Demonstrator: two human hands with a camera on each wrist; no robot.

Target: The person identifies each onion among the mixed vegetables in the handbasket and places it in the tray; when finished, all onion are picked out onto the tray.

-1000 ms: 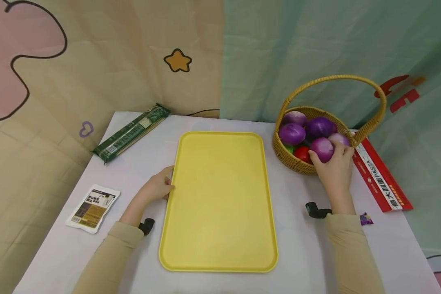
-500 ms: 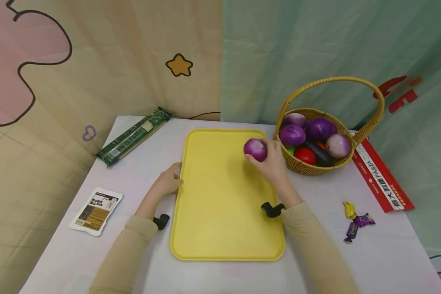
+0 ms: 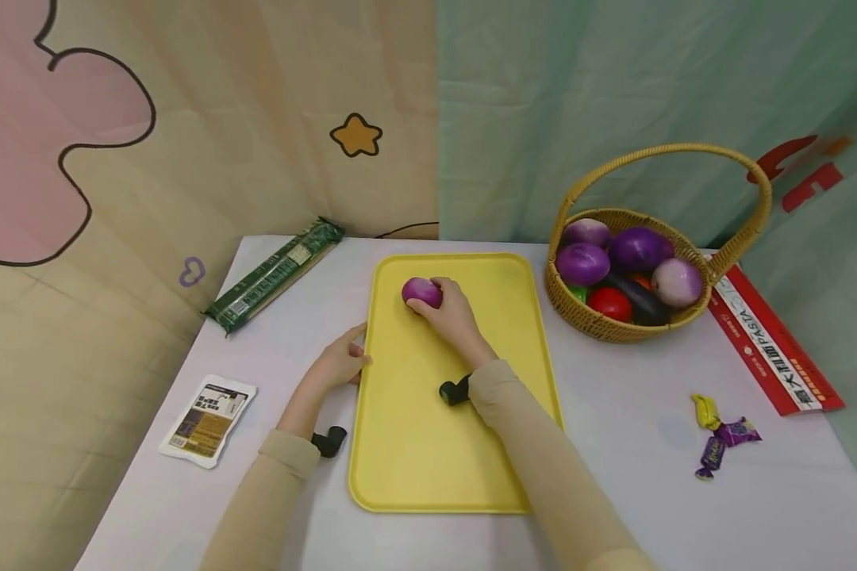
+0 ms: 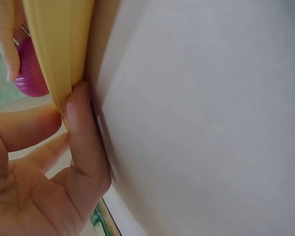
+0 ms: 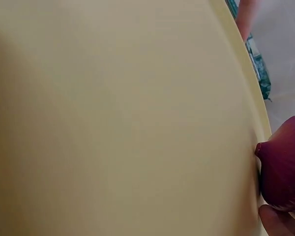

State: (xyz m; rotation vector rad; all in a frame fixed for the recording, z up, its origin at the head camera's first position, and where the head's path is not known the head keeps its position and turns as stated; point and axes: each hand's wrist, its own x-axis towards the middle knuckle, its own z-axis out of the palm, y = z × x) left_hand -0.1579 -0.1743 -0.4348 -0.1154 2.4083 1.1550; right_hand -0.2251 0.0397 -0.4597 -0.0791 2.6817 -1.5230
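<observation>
Patterned curtain (image 3: 500, 119) behind white table (image 3: 614, 492). Right hand (image 3: 455, 317) grips onion (image 3: 420, 291) at far-left part of tray (image 3: 414, 452); whether it touches down, cannot tell. Left hand (image 3: 338, 363) pinches tray's left rim. Judged: placing nearly done, release left. More vegetables (image 3: 636, 251) remain in basket (image 3: 593, 327).

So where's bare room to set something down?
Bare: the tray's near left, beside the right sleeve; the tabletop between tray and candies, in front of the basket. Crowded: the basket, packed with vegetables, and the tray's far left, where the right hand holds an onion.
</observation>
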